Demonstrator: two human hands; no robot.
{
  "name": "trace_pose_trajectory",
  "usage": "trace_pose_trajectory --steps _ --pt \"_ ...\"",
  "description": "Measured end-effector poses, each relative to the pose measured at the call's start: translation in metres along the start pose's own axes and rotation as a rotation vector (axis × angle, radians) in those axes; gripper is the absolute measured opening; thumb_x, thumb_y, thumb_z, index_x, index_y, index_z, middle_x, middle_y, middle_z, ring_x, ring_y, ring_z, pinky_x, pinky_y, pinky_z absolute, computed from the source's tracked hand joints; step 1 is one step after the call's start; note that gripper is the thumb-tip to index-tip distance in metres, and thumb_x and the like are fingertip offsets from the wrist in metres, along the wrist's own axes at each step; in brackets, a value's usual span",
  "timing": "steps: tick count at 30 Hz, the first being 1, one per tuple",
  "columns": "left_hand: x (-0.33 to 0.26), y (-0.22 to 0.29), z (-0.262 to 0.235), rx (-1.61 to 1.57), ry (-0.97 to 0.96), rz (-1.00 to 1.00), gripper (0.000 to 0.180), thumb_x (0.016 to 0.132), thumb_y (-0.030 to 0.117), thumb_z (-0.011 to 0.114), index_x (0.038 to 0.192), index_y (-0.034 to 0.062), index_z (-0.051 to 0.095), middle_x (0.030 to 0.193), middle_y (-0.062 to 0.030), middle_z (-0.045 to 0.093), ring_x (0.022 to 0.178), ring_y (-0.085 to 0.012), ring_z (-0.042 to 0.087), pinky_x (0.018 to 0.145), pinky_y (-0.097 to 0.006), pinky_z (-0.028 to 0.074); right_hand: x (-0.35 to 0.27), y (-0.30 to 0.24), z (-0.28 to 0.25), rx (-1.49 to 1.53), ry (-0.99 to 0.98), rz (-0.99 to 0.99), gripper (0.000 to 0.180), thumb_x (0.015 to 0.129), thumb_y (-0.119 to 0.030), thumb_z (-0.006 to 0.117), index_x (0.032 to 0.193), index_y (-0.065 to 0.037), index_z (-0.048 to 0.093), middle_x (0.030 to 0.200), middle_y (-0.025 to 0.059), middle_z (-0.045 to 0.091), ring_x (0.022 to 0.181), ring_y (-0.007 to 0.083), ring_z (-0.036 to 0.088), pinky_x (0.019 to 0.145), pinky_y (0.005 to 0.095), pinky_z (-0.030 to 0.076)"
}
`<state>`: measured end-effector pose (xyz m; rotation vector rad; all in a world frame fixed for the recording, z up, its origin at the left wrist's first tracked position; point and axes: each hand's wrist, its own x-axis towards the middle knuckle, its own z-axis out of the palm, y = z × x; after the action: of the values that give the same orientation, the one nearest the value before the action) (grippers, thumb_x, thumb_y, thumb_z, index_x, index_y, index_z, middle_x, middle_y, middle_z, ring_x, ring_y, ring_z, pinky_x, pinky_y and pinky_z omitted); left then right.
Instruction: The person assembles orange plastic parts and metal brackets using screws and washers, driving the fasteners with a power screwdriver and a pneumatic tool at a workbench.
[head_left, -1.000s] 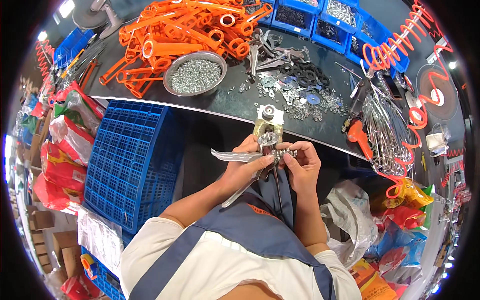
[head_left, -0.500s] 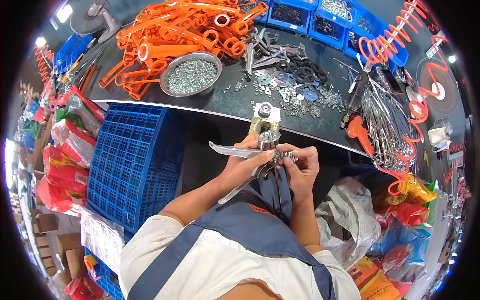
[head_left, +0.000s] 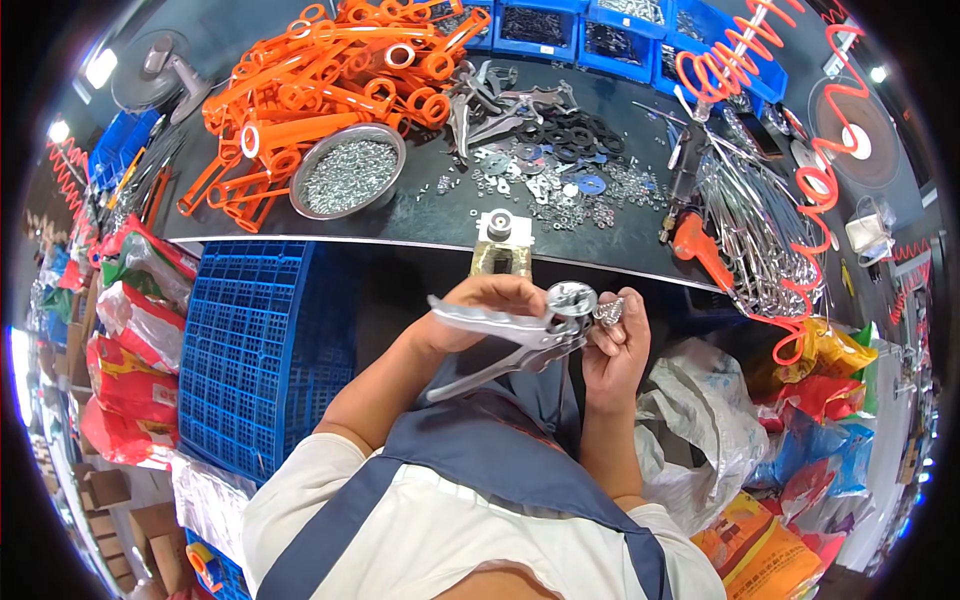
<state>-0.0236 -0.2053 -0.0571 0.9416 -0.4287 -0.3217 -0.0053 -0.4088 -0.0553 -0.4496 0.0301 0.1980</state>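
— Well, where's our metal tool (head_left: 505,335)?
— Below the bench edge (head_left: 400,243), at chest height. Our left hand (head_left: 475,310) clamps its 2 stiff, slick handles; right hand (head_left: 615,345) pinches its round head. Seems heavy; grip mid-handle.

Compared with a second ago, the two hands sit slightly lower and farther from the desk (head_left: 420,225) edge and its small mounted fixture (head_left: 500,240). The left hand (head_left: 480,310) now grips the metal plier-like tool (head_left: 510,335) with its bare handles pointing left and down-left, more level than before. The tool's round head (head_left: 572,296) has turned up into plain sight. The right hand (head_left: 615,345) has shifted right of that head, its fingers (head_left: 625,315) pinching a small shiny metal part (head_left: 608,310) just beside it.
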Motion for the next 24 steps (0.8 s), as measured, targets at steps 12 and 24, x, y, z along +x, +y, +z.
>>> trace_pose_trajectory --steps 12,24 --pt "0.041 -0.014 0.016 0.342 0.287 0.006 0.039 0.076 -0.001 0.07 0.111 0.0018 0.051 0.095 -0.008 0.054 0.071 -0.0108 0.057 0.051 -0.022 0.052 0.016 0.003 0.002 -0.425 -0.065 0.002 0.016 0.089 -0.011 0.062 0.082 -0.004 0.048 0.073 0.007 0.059 0.051 0.0079 0.05 0.039 0.0209 0.041" --pt "0.033 -0.014 0.02 0.503 0.29 0.29 0.015 0.08 -0.004 0.066 0.094 0.0011 0.064 0.097 -0.0092 0.062 0.071 -0.0094 0.06 0.051 -0.019 0.045 0.017 -0.012 -0.001 -1.148 -0.054 0.046 0.054 0.096 -0.041 0.048 0.056 -0.006 0.049 0.046 0.0009 0.044 0.038 0.0053 0.035 0.038 0.0217 0.027"
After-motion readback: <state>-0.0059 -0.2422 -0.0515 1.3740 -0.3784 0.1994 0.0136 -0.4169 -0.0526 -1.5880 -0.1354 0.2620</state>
